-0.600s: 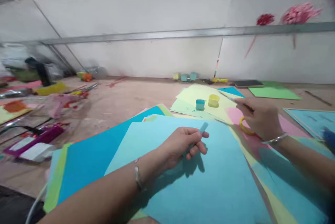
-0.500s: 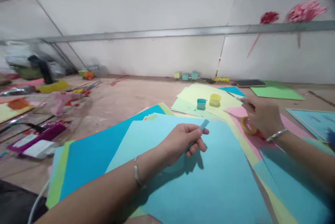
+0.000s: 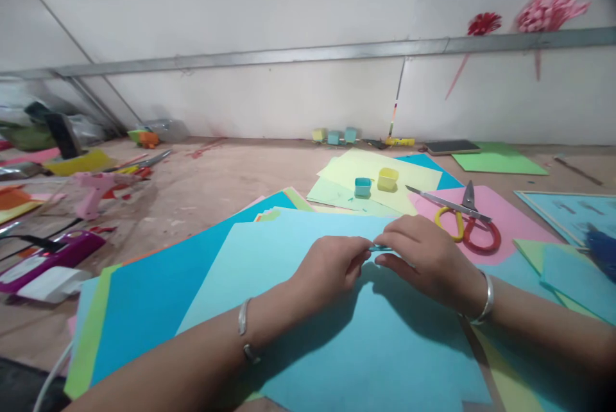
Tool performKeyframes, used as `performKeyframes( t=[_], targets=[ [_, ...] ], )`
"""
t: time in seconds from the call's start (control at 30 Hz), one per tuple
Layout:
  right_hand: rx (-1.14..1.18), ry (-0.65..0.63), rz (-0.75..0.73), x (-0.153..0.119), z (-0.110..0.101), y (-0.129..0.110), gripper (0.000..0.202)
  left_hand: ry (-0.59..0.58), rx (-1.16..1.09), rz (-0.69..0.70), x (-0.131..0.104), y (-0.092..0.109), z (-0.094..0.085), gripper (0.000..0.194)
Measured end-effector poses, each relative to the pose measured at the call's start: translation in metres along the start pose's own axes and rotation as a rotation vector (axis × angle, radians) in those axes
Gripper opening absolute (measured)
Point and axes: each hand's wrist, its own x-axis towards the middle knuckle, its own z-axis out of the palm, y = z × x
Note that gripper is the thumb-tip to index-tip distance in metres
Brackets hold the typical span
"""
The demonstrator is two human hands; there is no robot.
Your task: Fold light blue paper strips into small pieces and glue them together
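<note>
My left hand (image 3: 332,267) pinches one end of a small blue paper strip (image 3: 382,248) between thumb and fingers. At the strip's other end are the fingertips of my right hand (image 3: 426,258), closed around it; they partly hide it. Both hands are just above a large light-blue sheet (image 3: 409,341). To the right, scissors (image 3: 470,213) with one yellow and one red handle lie on pink paper (image 3: 520,226). Across them rests a slim silver tool (image 3: 440,199) with a dark pointed tip. Beyond my hands stand a small blue paper box (image 3: 362,187) and a yellow one (image 3: 387,178).
Darker blue paper (image 3: 158,290) lies under the light sheet. On the left are a pink glue gun (image 3: 94,194), a purple power strip (image 3: 79,248) and a white adapter (image 3: 55,285). Several little paper boxes (image 3: 334,137) line the wall. A blue framed board (image 3: 572,210) is at right.
My right hand has let go of the slim silver tool, leaving it on the scissors, and has come left to the paper strip. The strip, upright before, now lies roughly level between both hands.
</note>
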Motion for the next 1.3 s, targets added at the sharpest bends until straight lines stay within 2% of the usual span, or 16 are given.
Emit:
performKeyframes(
  t=[0.13, 0.23, 0.33, 0.47, 0.57, 0.67, 0.73, 0.8, 0.97, 1.03, 1.1, 1.2, 1.3],
  targets=[
    [-0.037, -0.031, -0.056, -0.006, 0.000, -0.006, 0.033, -0.111, 0.099, 0.098, -0.002, 0.002, 0.002, 0.020],
    [0.103, -0.106, 0.032, -0.008, -0.002, -0.001, 0.032, -0.143, 0.131, 0.118, -0.001, 0.001, -0.003, 0.021],
    [0.270, -0.151, 0.175, -0.008, -0.005, 0.008, 0.024, -0.135, 0.093, 0.072, 0.004, -0.004, -0.015, 0.022],
    [0.443, -0.212, 0.414, -0.004, -0.004, 0.016, 0.021, -0.140, -0.080, -0.065, 0.009, -0.012, -0.030, 0.022],
    [0.541, -0.302, 0.563, -0.001, -0.003, 0.017, 0.022, -0.183, -0.280, -0.262, 0.012, -0.014, -0.035, 0.020],
    [0.634, -0.345, 0.721, -0.001, -0.003, 0.019, 0.023, -0.170, -0.419, -0.458, 0.013, -0.016, -0.038, 0.018],
    [0.671, -0.346, 0.815, -0.002, -0.004, 0.022, 0.022, -0.135, -0.429, -0.501, 0.013, -0.019, -0.042, 0.018],
    [0.682, -0.340, 0.872, -0.003, -0.005, 0.026, 0.023, -0.074, -0.401, -0.486, 0.013, -0.023, -0.046, 0.020],
    [0.687, -0.314, 0.901, -0.004, -0.004, 0.028, 0.024, 0.183, -0.357, -0.416, 0.015, -0.031, -0.046, 0.022],
    [0.689, -0.314, 0.883, -0.003, -0.003, 0.026, 0.024, 0.168, -0.422, -0.362, 0.016, -0.029, -0.040, 0.023],
    [0.686, -0.320, 0.855, -0.002, -0.002, 0.023, 0.024, 0.094, -0.501, -0.325, 0.016, -0.025, -0.034, 0.027],
    [0.676, -0.339, 0.801, -0.002, 0.000, 0.020, 0.022, 0.008, -0.521, -0.361, 0.014, -0.021, -0.028, 0.013],
    [0.644, -0.330, 0.750, -0.006, 0.004, 0.020, 0.016, -0.004, -0.481, -0.422, 0.013, -0.021, -0.029, 0.007]
  ],
)
